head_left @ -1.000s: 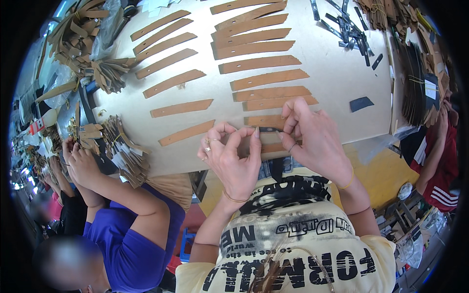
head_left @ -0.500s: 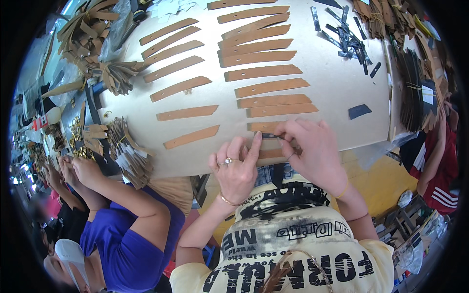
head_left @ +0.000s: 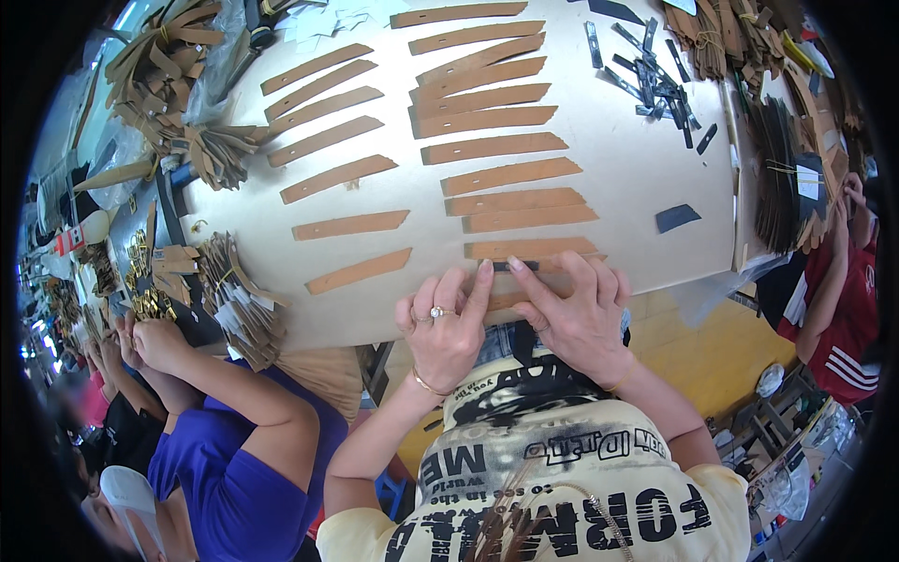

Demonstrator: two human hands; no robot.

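At the near edge of the table my left hand (head_left: pixel 448 318) and my right hand (head_left: pixel 582 304) work on a small black strip (head_left: pixel 509 267) lying on a brown leather strap. My left index fingertip presses on the left end of the black strip, with the other fingers curled. The right thumb presses on its other end, the right fingers bent over the leather at the side. Part of the strap under my hands is hidden. Just beyond lies another brown leather strap (head_left: pixel 524 249), close to my fingertips.
Brown straps (head_left: pixel 496 150) lie in two columns on the pale table (head_left: pixel 646 169). Black strips (head_left: pixel 660 84) are heaped at the far right, with a dark scrap (head_left: pixel 678 218) nearer. Bundled leather (head_left: pixel 239 300) stands left, beside a co-worker in purple (head_left: pixel 243 440).
My right hand has gone from pinching above the strap to pressing the black strip with its thumb, fingers more spread. The left hand stays almost in place.
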